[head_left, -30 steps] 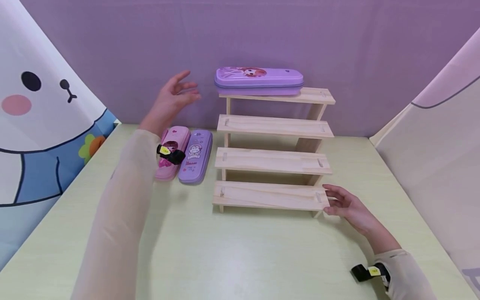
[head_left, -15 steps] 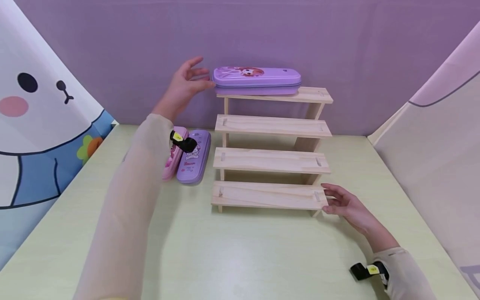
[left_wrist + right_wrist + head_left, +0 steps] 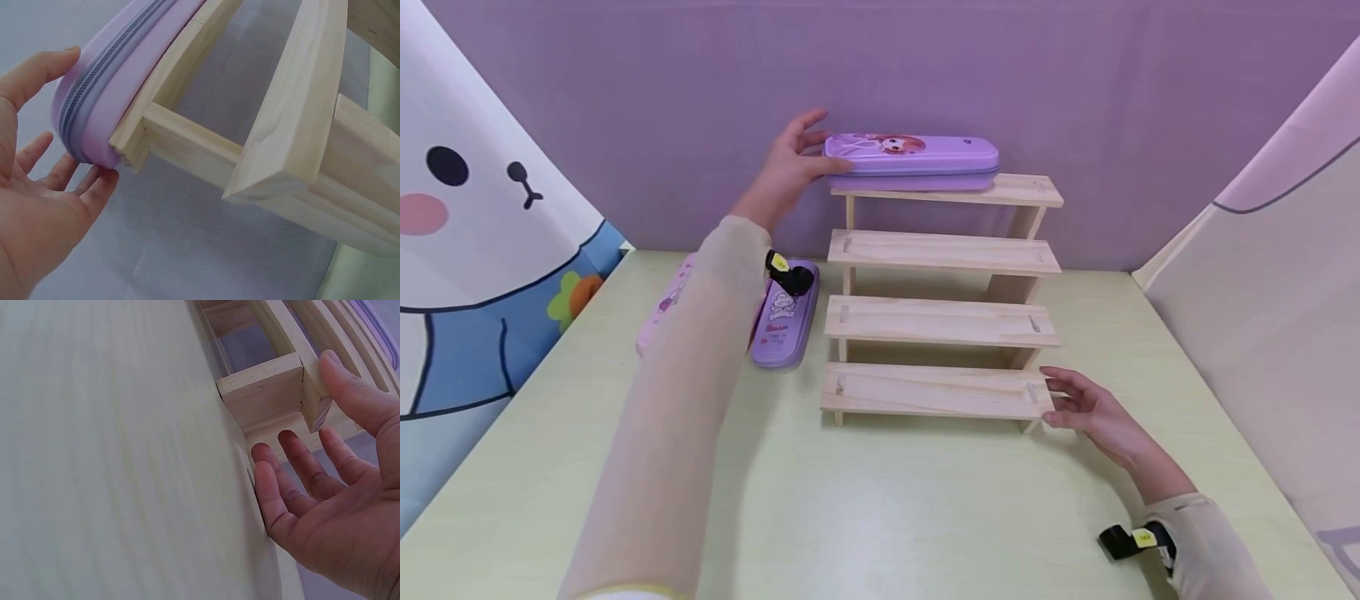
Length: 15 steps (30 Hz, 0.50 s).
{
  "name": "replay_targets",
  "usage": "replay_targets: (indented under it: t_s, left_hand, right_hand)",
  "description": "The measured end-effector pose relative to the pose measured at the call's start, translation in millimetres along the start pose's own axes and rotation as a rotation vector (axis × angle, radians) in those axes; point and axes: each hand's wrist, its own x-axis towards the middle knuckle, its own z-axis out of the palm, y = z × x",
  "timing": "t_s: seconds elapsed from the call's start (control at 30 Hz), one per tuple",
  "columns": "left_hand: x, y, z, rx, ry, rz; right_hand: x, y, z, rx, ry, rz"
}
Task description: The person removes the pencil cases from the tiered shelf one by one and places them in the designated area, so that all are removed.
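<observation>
A purple pencil case with a cartoon girl on its lid lies on the top step of a stepped wooden shelf. At the case's left end is my left hand, its thumb against the front and its fingers around the end. The left wrist view shows the zipped end beside the relaxed fingers, with space before the palm. My right hand holds the right end of the lowest step, its thumb over one edge and curled fingers by the other.
Another purple pencil case lies on the table, left of the shelf. A pinkish case is mostly hidden by the left sleeve. Purple cloth hangs close behind the shelf.
My left hand has moved right to the end of the upper pencil case, and its thumb now overlaps the front. The right hand stays at the lowest step.
</observation>
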Motion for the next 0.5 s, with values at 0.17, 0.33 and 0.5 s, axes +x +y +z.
replay_targets:
  t_s: [0.17, 0.33, 0.5]
  left_hand:
    - [2.8, -1.0, 6.6, 0.123, -0.011, 0.014]
    - [5.5, -1.5, 10.1, 0.230, -0.068, 0.027]
    - [4.8, -1.3, 11.6, 0.253, -0.079, 0.036]
  right_hand:
    - [-0.8, -0.3, 0.3, 0.004, -0.004, -0.014]
    - [-1.1, -1.3, 0.7, 0.003, 0.002, -0.007]
    - [-0.7, -1.9, 0.5, -0.009, 0.009, 0.006]
